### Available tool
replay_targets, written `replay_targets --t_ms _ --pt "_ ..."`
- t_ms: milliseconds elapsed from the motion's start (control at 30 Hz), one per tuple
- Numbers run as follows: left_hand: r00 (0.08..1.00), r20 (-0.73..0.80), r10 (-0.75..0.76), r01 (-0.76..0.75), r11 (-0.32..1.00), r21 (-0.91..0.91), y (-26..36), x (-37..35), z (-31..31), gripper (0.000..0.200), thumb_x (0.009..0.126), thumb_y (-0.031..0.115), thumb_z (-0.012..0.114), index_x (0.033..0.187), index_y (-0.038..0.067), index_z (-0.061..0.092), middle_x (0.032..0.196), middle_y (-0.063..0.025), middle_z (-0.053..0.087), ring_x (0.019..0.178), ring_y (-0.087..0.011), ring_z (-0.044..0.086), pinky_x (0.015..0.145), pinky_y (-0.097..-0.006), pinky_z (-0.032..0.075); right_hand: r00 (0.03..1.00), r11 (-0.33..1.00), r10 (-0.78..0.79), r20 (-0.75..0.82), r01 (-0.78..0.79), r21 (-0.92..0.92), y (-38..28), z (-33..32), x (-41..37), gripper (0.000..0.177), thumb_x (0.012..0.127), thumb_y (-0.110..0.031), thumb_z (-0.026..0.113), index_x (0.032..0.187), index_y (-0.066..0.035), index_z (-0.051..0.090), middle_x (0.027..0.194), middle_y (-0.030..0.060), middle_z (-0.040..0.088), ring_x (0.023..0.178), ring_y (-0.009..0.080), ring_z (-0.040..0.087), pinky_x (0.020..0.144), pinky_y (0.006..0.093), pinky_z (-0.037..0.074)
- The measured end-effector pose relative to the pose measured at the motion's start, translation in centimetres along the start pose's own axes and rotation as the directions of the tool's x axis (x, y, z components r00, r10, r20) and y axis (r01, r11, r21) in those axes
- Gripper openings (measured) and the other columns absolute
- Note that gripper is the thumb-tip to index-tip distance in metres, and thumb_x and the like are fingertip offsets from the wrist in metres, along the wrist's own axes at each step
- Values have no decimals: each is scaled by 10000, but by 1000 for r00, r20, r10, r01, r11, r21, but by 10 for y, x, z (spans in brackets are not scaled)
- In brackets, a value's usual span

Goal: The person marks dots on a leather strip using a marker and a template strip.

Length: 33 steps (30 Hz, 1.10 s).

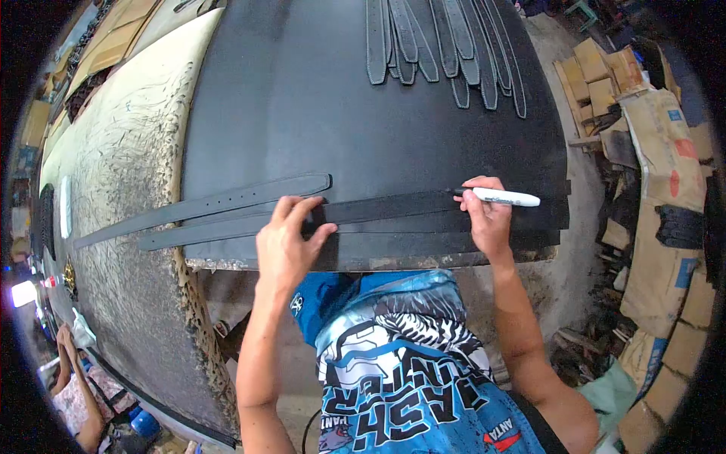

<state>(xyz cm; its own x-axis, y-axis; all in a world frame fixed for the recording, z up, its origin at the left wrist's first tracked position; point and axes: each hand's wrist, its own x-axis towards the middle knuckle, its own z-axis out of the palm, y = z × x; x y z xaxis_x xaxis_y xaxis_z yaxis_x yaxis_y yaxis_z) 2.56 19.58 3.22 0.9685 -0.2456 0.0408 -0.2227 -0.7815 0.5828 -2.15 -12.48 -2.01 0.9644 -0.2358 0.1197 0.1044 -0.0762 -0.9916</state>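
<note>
My right hand (490, 216) is closed around a white marker pen (514, 198), whose dark tip end points left over a black leather strap (393, 207). That strap runs sideways near the table's front edge. At its left part, my left hand (291, 238) spans the strap's width, fingertips at the far edge and thumb at the near edge. Just beyond my left hand lies a belt strap (249, 198) with a row of holes and a rounded end. A second grey-black strap (200, 234) passes to the left from under my left hand.
Several stitched belt straps (439, 41) hang together at the far side of the black-covered table (287, 113). A worn, pale surface (136, 144) adjoins on the left. Cardboard pieces (658, 166) lie along the right. Another person's arms (72, 371) show at lower left.
</note>
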Motion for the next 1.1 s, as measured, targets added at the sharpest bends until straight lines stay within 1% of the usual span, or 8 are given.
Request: replay_targets --t_ms 100,200,367,600,700,833,1000,1100 --pt "1000 -2 -30 30 999 43 -17 -6 -12 416 760 261 827 1141 148 704 1051 -66 642 846 -290 683 715 -397 560 1000 999 -10 -28 12 38 1 -7 0 138 972 -19 593 1104 -5 555 920 39 568 775 87 576 772 257 547" --pt "1000 -4 28 -28 999 21 -12 -7 -7 392 787 250 809 1150 150 700 1068 -70 627 842 -297 680 707 -404 557 999 999 -27 -36 26 -24 -3 -13 0 135 971 -13 592 1102 -10 561 941 40 569 784 86 575 753 243 532" --pt "999 -9 33 -33 997 -69 7 0 14 561 778 198 818 1284 105 595 1124 -125 643 972 -336 668 808 -409 553 990 997 -63 -124 57 -50 -11 -16 2 135 961 5 586 1092 -4 555 1006 66 577 794 93 583 721 234 516" --pt "997 27 77 -71 983 -168 37 6 42 659 756 203 835 1337 91 544 1127 -127 673 1008 -333 676 837 -418 549 995 994 -97 27 96 47 -10 26 -2 144 953 26 571 1091 -2 542 1040 89 576 808 105 590 723 237 512" --pt "999 39 10 -6 994 -105 26 7 32 667 748 214 842 1336 96 550 1116 -120 676 1005 -325 678 834 -416 552 999 999 -36 9 36 9 -1 20 0 147 959 10 582 1101 -3 545 1010 69 580 805 93 586 711 226 506" --pt "1000 -23 17 -17 1000 1 -2 0 6 581 752 258 833 1252 76 602 1118 -98 646 957 -311 686 776 -425 563 999 999 -37 -6 37 1 0 10 0 144 969 -8 590 1107 -7 547 963 50 578 803 82 587 707 216 506" --pt "999 20 -48 49 998 -31 -7 -6 -1 401 741 214 847 1082 73 690 1118 -93 613 885 -335 661 748 -417 541 998 998 -67 -11 67 -20 0 13 0 140 972 -12 582 1106 -6 542 975 56 571 807 89 579 710 228 504" --pt "998 21 -60 61 997 -39 0 -3 -5 377 746 207 841 1054 72 672 1140 -90 607 865 -340 663 733 -420 541 996 996 -82 -24 82 -26 -3 9 -2 136 966 -10 585 1096 -6 544 974 56 573 800 90 572 705 232 500"
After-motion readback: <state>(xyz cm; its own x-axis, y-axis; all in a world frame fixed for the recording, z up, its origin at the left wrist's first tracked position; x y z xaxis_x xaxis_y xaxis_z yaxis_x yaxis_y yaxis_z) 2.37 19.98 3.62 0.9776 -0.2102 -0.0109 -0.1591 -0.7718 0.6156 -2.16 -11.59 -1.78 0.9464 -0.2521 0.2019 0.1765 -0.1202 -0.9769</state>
